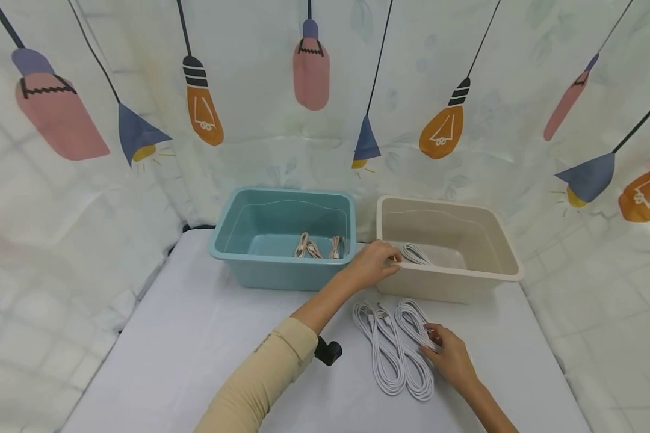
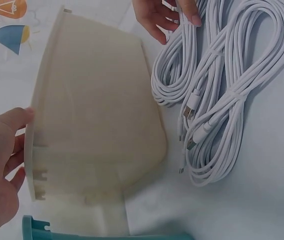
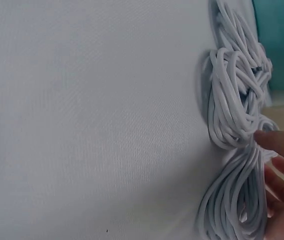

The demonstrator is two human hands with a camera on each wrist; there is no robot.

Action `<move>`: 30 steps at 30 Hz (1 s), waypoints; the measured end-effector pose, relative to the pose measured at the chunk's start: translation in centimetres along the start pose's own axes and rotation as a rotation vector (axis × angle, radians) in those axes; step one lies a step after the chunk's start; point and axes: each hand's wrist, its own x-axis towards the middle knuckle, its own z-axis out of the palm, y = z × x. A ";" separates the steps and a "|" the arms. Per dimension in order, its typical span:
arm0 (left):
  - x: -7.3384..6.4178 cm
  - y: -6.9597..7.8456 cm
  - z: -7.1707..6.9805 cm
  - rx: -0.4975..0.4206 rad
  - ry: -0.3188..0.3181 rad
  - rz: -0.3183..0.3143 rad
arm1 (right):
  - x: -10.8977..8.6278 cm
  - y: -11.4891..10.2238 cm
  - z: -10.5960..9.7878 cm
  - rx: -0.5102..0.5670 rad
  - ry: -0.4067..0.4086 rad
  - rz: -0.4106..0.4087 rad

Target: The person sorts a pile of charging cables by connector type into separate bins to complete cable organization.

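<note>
Three white USB cables (image 1: 380,349), coiled and tied into long bundles, lie side by side on the white table. My right hand (image 1: 448,355) pinches the rightmost cable bundle (image 1: 410,319) between thumb and fingers. In the left wrist view, metal plugs show at the ends of the bundles. My left hand (image 1: 375,264) is at the near left corner of the beige bin (image 1: 449,282), its fingers loosely bent at the rim and no cable seen in them. Inside that bin, close to those fingers, rests another white cable bundle (image 1: 414,254).
Left of the beige bin stands a blue bin (image 1: 281,273) holding several small light-coloured cable bundles (image 1: 306,246). A black object (image 1: 329,352) shows beside my left sleeve. A curtain (image 1: 249,150) printed with lamps hangs behind both bins.
</note>
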 end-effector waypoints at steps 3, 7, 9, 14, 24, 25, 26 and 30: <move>0.1 0.1 0.1 -0.004 0.004 -0.011 | 0.0 0.1 0.2 -0.025 -0.002 0.003; 0.2 0.1 0.3 0.010 0.009 -0.003 | 0.1 0.3 0.3 -0.065 -0.009 0.000; 0.3 0.1 0.4 0.021 0.011 0.004 | 0.1 0.3 0.3 -0.066 -0.001 -0.010; 0.4 0.0 0.5 0.024 0.013 -0.005 | 0.2 0.7 0.0 -0.032 0.040 -0.055; 0.2 -0.1 0.5 0.004 0.039 -0.003 | 0.3 0.4 -1.6 -0.033 0.044 -0.072; 0.2 -0.1 0.6 0.004 0.041 -0.002 | 0.3 0.3 -1.8 -0.035 0.045 -0.076; 0.2 -0.1 0.6 0.007 0.042 -0.001 | 0.2 0.3 -2.0 -0.039 0.047 -0.080; 0.3 -0.1 0.7 0.011 0.037 0.002 | 0.1 0.3 -2.7 -0.059 0.073 -0.119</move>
